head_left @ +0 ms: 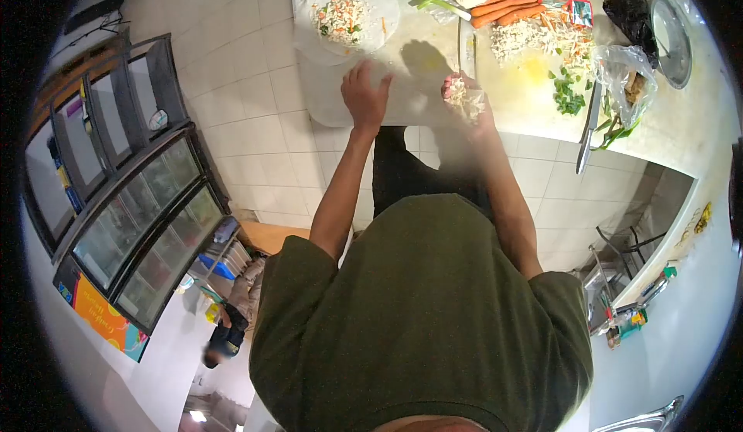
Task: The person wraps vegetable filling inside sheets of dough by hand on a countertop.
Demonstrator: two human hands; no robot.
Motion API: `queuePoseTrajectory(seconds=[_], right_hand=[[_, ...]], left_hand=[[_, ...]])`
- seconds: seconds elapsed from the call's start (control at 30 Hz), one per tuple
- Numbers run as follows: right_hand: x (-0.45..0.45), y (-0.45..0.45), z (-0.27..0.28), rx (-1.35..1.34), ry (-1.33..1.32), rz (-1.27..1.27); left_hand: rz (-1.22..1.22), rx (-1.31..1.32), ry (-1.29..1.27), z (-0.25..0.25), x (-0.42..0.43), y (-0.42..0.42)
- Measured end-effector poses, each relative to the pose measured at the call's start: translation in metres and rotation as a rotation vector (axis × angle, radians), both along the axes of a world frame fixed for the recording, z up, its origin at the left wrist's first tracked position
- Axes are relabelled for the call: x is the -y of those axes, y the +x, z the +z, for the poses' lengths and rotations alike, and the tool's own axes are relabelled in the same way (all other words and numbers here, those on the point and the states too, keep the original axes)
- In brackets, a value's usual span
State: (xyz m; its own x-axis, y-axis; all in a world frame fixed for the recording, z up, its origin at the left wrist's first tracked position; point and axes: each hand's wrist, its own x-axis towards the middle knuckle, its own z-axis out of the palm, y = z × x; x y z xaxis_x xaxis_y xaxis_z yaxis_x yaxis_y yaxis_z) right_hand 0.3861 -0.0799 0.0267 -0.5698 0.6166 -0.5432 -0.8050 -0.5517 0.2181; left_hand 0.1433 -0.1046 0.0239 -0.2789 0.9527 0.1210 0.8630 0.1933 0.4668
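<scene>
Right hand (484,122) with fingers around pale chopped bits (458,91), left hand (365,101) with fingers loose near plate (381,5)

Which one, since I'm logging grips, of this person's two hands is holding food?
The right hand, which holds pale chopped bits; the left hand, nearer the pale disc with mixed vegetables, shows nothing in its grasp.

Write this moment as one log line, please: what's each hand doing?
left hand: open, near chopped mix | right hand: holding pale bits | knife: on counter, overhanging edge | carrots: farther back
</scene>
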Motion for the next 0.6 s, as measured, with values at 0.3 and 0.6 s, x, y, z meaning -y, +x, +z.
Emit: queuePoseTrajectory(seconds=[0.3, 0.6], right_hand=[[0.004, 0.010, 0.005, 0.032, 0.014, 0.034], [-0.001, 0.012, 0.010, 0.107, -0.029, 0.029]], left_hand=[[0.047, -0.015, 0.088, -0.031, -0.008, 0.015], [0.018, -0.057, 0.170, -0.037, -0.021, 0.016]])
